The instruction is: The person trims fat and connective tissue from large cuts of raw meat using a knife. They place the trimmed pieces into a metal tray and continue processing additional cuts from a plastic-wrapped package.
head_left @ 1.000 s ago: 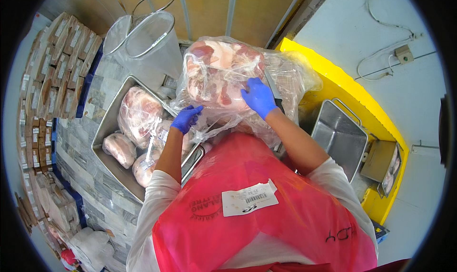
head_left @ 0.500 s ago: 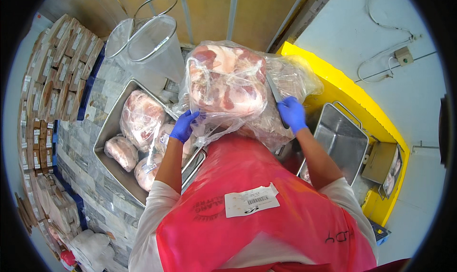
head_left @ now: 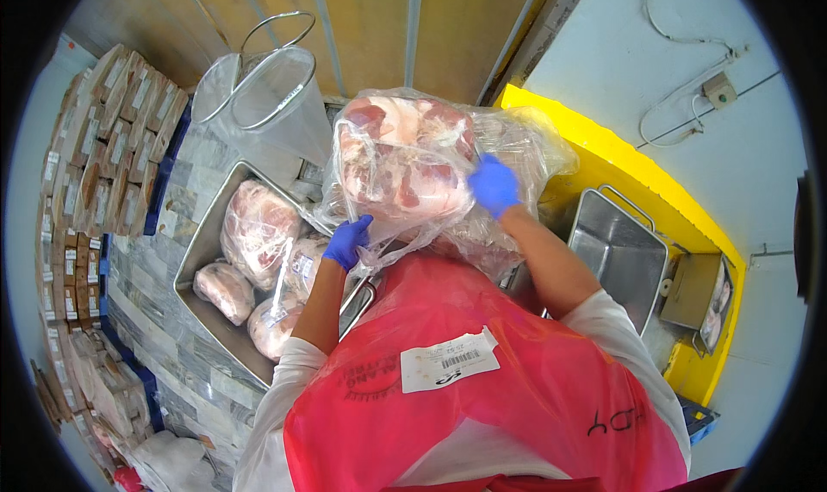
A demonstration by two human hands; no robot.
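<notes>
A large slab of pink meat (head_left: 401, 152) in clear plastic lies in front of me, on more crumpled plastic (head_left: 538, 147). My left hand (head_left: 347, 240) pinches the loose plastic at the slab's lower left edge. My right hand (head_left: 493, 186) is blurred at the slab's right edge, over what looks like a blade; I cannot tell what its fingers hold. To the left, a steel tub (head_left: 198, 307) holds several bagged meat pieces (head_left: 258, 225).
Wire-ringed clear bags (head_left: 276, 113) stand behind the tub. Stacked cartons (head_left: 121, 147) line the far left. A yellow bin (head_left: 603, 152) at the right holds steel containers (head_left: 616, 259). A white wall (head_left: 672, 44) with cable and socket is beyond it.
My right hand left the meat's top for a knife handle at the right half a second ago, and has since moved up and left. My left hand still works at the plastic's edge.
</notes>
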